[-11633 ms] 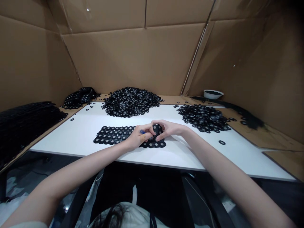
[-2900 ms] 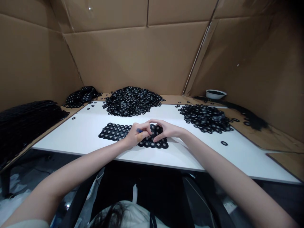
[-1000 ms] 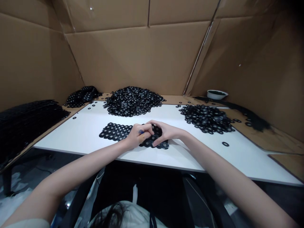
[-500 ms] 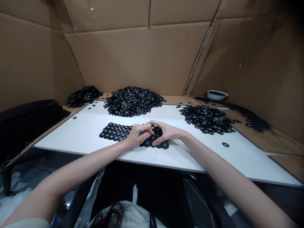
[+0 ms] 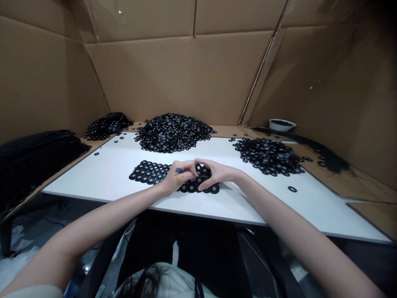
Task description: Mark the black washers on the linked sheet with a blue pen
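A flat sheet of joined black rings [image 5: 149, 172] with pale centres lies on the white table [image 5: 217, 207] in front of me. My left hand [image 5: 178, 179] is closed in a pinch on a small blue tool [image 5: 179, 170] at the sheet's right end. My right hand [image 5: 217, 173] meets it there, fingers curled and pinching the black rings at the sheet's edge. What sits between the fingertips is too small to make out.
A large heap of loose black rings [image 5: 172, 132] lies at the back centre, another heap [image 5: 266, 155] at the right. A stray ring [image 5: 291, 189] lies nearby. Ring sheets [image 5: 105, 124] are piled back left, black stacks [image 5: 34, 153] left, a white bowl [image 5: 281, 124] back right. Cardboard walls surround the table.
Both hands stay together at the right end of the ring sheet, with only small finger movements. The view has shifted slightly.
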`<state>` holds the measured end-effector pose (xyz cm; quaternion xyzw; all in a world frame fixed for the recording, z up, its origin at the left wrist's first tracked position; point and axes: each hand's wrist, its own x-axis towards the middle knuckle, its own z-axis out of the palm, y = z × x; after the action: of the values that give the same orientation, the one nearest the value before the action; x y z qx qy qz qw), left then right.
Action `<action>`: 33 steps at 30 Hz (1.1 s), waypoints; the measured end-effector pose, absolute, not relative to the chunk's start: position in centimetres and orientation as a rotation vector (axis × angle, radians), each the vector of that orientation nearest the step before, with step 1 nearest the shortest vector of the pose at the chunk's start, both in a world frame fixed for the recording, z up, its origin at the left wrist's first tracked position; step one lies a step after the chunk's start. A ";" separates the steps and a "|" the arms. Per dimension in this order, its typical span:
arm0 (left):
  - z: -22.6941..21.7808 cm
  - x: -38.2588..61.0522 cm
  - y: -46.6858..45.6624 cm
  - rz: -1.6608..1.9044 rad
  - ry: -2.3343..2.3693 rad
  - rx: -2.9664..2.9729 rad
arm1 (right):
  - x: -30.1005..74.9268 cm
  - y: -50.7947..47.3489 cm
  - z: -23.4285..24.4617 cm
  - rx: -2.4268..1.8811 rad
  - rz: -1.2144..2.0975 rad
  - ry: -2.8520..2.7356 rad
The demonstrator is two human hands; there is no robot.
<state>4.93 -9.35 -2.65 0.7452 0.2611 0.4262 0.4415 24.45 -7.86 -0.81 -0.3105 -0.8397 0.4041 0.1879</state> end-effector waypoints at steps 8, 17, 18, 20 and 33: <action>-2.0 5.2 -9.6 1.057 0.673 1.662 | 24.5 -7.8 -0.8 -0.911 1.130 -2.387; -2.0 5.0 -9.6 1.049 0.692 1.596 | 24.6 -7.9 -0.7 -1.008 1.134 -2.352; -2.1 4.9 -9.6 1.033 0.688 1.612 | 24.6 -8.0 -0.6 -0.995 1.147 -2.347; -2.4 4.9 -9.6 0.988 0.667 1.679 | 24.5 -8.1 -0.4 -0.964 1.177 -2.335; -2.8 4.8 -9.5 0.937 0.576 1.881 | 24.7 -7.8 -0.6 -0.959 1.184 -2.336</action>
<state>4.76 -9.50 -2.83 0.7653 0.2341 0.3812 0.4628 24.68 -7.79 -0.56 -0.3387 -0.8246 0.4179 0.1754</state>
